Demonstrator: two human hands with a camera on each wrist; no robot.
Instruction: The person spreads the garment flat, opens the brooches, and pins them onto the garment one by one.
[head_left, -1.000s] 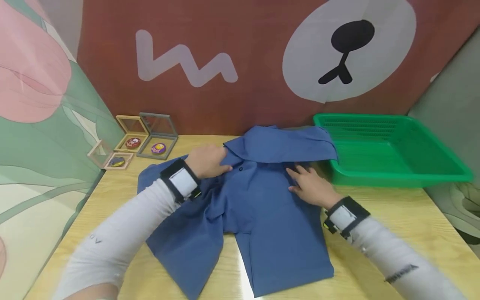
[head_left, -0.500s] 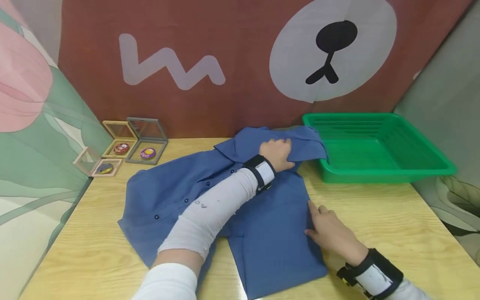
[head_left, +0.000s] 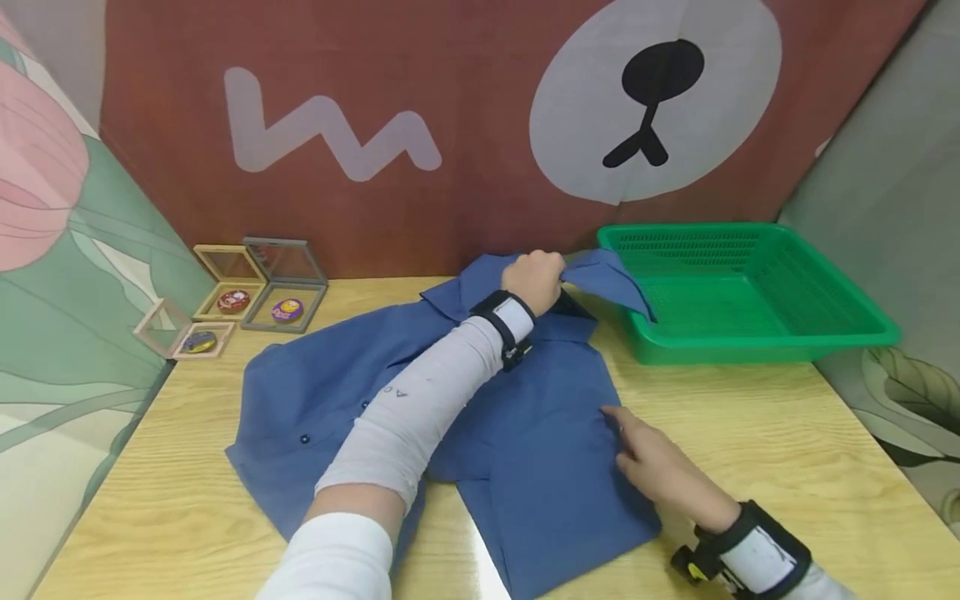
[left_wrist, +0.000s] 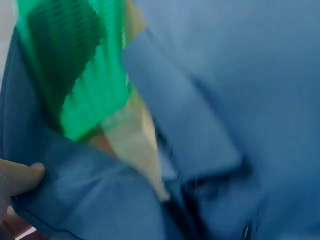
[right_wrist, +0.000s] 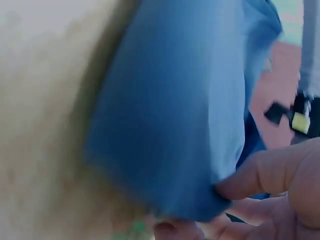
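Note:
A blue button-up shirt (head_left: 540, 417) lies partly folded on the wooden table. My left hand (head_left: 534, 282) grips a raised flap of it near the far edge, and the free end (head_left: 611, 279) trails to the green basket's rim. In the left wrist view the left thumb (left_wrist: 27, 177) presses on top of that cloth (left_wrist: 100, 200). At the shirt's right side, my right hand (head_left: 660, 467) pinches the edge between thumb and fingers, as the right wrist view shows with the thumb (right_wrist: 250, 175) over the cloth (right_wrist: 170, 110). The left forearm hides part of the shirt's button front.
A green plastic basket (head_left: 765, 342) stands at the back right, close to the shirt. Three small open display cases, grey (head_left: 285, 312), yellowish (head_left: 232, 302) and pinkish (head_left: 201, 343), sit at the back left. A brown printed cloth (head_left: 337, 225) hangs behind the table (head_left: 750, 433).
My left hand has crossed from the shirt's left part to the far flap and now lifts it leftward. The right hand has moved down from the upper shirt to its right edge.

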